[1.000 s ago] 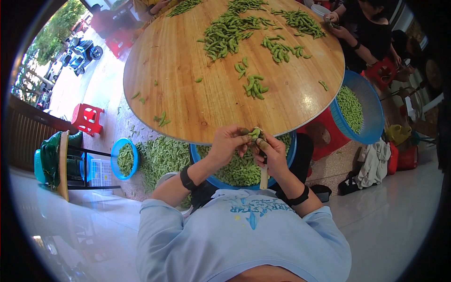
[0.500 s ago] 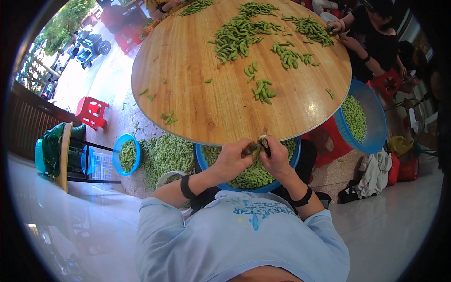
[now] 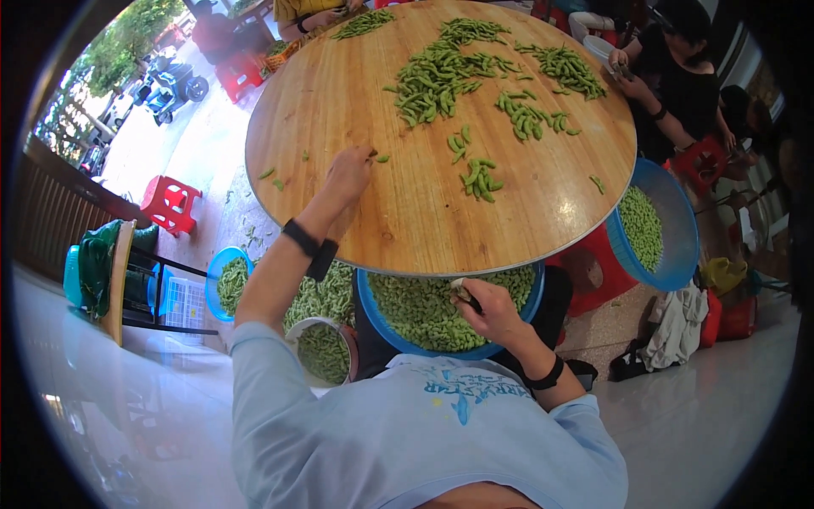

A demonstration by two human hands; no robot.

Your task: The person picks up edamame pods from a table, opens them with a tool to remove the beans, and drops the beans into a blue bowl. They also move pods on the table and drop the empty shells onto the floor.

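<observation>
Left hand [image 3: 348, 176] out by a lone small pod [image 3: 383, 159], right hand [image 3: 493, 310] low over a blue basin [image 3: 367, 307].
From here: left fingers bunched narrow, tips just beside the pod on the wooden table [image 3: 331, 110]; can't tell if they grip anything. Right fingers curled in, something pale at the tips, too small to say if held. Basin, loaded with green beans [image 3: 424, 327], sits right below the table edge, presumably for short reach. Loose pods [image 3: 428, 85] heaped farther in, likely so people around the table can get at them. Pale bucket [image 3: 350, 348] stands left of the basin, probably for handiness.
</observation>
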